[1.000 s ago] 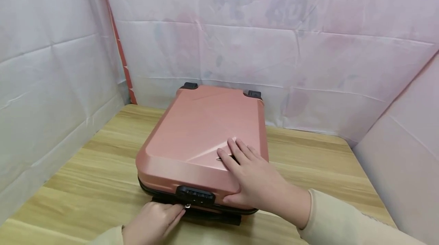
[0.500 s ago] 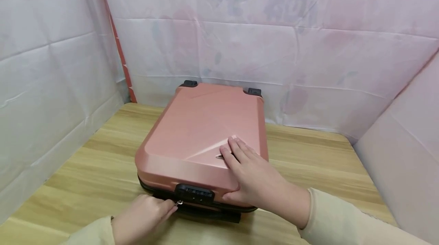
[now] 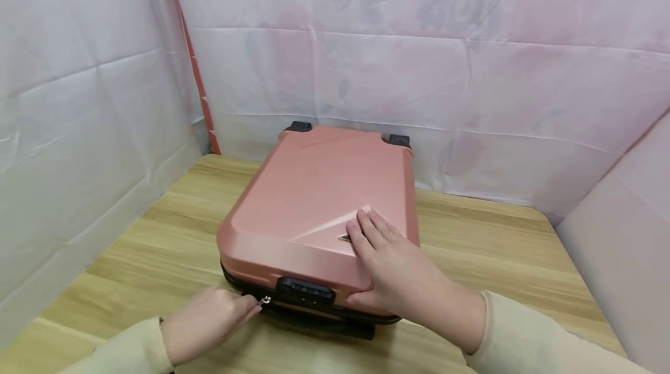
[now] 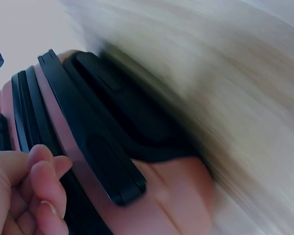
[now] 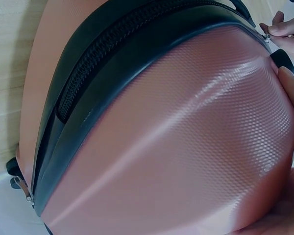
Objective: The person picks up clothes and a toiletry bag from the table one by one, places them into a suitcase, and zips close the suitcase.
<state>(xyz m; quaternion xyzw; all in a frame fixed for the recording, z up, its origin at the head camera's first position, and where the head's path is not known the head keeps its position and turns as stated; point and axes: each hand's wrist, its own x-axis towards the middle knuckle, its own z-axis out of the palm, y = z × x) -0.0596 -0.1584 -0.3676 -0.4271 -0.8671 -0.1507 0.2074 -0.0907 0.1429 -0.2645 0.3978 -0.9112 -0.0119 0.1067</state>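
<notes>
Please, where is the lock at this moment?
In the head view, the lock is low, slightly left of centre, on the near end of the suitcase, just above the handle and between the left hand and right hand.

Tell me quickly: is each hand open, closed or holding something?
Left hand: closed, pinching a zipper pull.
Right hand: open, resting on the pink suitcase.

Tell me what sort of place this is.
Probably a small makeshift booth set up indoors: pale creased sheeting hangs behind and on both sides, a wood-grain tabletop spreads between, and a pink suitcase lies flat on it.
</notes>
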